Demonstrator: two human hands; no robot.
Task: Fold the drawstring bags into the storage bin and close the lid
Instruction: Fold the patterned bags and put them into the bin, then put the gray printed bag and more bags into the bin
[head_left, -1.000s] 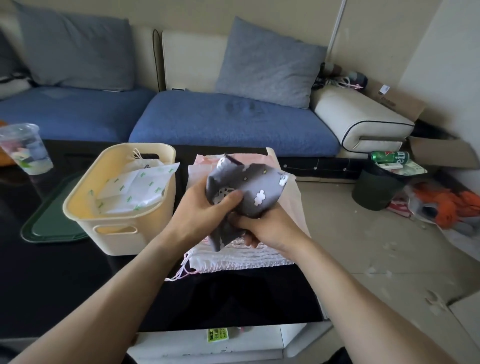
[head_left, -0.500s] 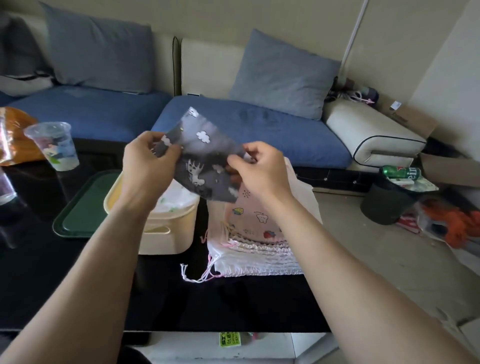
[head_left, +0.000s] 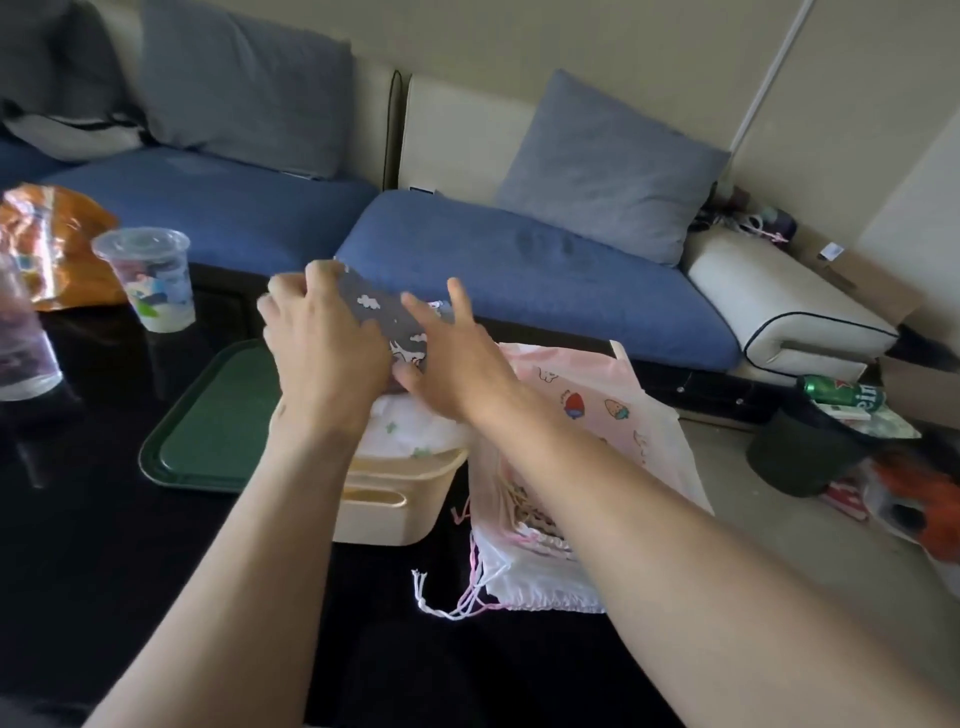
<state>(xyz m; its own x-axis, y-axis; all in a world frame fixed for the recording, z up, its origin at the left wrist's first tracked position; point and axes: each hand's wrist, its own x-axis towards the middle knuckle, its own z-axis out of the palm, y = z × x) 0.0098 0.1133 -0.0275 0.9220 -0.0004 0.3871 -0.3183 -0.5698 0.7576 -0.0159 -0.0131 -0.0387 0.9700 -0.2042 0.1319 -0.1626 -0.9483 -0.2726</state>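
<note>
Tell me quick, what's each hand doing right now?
Left hand: closed on the grey bag.
Right hand: fingers spread, pressing the same bag.

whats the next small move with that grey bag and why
Probably lower the grey bag straight down into the cream bin. The left hand holds it folded above the bin, the right hand lies flat against it, and a white bag already lies inside.

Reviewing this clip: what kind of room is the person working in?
Most likely a home living room: a blue-cushioned sofa with grey throw pillows runs along the wall behind a low black coffee table, and a small trash bin sits on the floor.
</note>
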